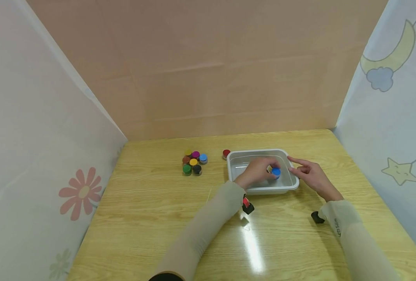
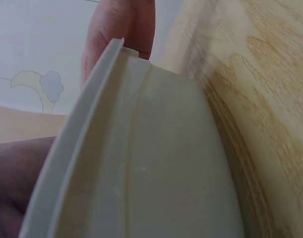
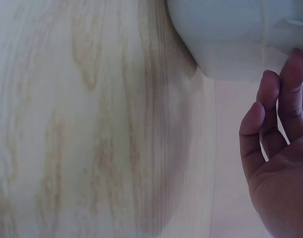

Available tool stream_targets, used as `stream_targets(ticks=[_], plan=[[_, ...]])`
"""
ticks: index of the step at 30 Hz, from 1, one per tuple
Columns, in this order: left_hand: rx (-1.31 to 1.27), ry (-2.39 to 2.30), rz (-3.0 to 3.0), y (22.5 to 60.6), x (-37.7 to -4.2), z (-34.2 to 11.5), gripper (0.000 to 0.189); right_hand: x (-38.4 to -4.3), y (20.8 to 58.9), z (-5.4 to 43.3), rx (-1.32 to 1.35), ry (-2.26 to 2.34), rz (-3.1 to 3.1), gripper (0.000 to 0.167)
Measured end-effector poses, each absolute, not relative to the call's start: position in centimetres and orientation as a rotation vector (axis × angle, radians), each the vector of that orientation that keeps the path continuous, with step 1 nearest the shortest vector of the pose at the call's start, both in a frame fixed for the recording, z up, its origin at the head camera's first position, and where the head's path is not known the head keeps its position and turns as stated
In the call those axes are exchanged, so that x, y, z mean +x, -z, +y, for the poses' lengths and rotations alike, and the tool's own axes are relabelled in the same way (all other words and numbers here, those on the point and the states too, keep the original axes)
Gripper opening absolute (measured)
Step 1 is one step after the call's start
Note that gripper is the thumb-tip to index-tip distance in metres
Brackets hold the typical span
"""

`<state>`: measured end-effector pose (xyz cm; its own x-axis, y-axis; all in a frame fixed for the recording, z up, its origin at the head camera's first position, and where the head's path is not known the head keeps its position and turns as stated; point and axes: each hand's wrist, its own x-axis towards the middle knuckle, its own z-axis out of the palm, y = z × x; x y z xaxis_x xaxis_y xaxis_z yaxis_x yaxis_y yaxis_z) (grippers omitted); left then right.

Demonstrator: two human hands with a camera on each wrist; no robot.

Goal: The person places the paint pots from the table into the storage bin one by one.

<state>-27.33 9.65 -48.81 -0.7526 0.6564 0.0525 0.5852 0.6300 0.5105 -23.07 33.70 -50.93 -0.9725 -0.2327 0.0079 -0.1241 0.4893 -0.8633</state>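
In the head view my left hand (image 1: pixel 258 171) reaches into a white plastic tray (image 1: pixel 264 190). Its thumb and fingers pinch a small jar with a blue lid (image 1: pixel 276 171) near the tray's right end. A pale yellow patch shows between those fingers; what it is I cannot tell. My right hand (image 1: pixel 311 176) grips the tray's right rim, thumb on the edge and index finger along the corner. The left wrist view shows the tray's outer side (image 2: pixel 176 148) close up, and the jar is hidden there. Bent fingers (image 3: pixel 253 119) touch the tray in the right wrist view.
A cluster of small jars with coloured lids, among them a green-lidded jar (image 1: pixel 187 169) and a black-lidded jar (image 1: pixel 197 169), stands left of the tray. One red-lidded jar (image 1: pixel 226 154) is by its back left corner. Wall sheets border the wooden table (image 1: pixel 151 218).
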Motion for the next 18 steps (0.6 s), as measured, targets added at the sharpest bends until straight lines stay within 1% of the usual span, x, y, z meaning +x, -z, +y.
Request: stream_targets(ticks=[18], plan=[[1.044, -0.647, 2.772, 49.69, -27.10, 10.07, 0.031, -22.97, 50.53, 33.57, -0.270, 1.497, 2.594, 0.059]])
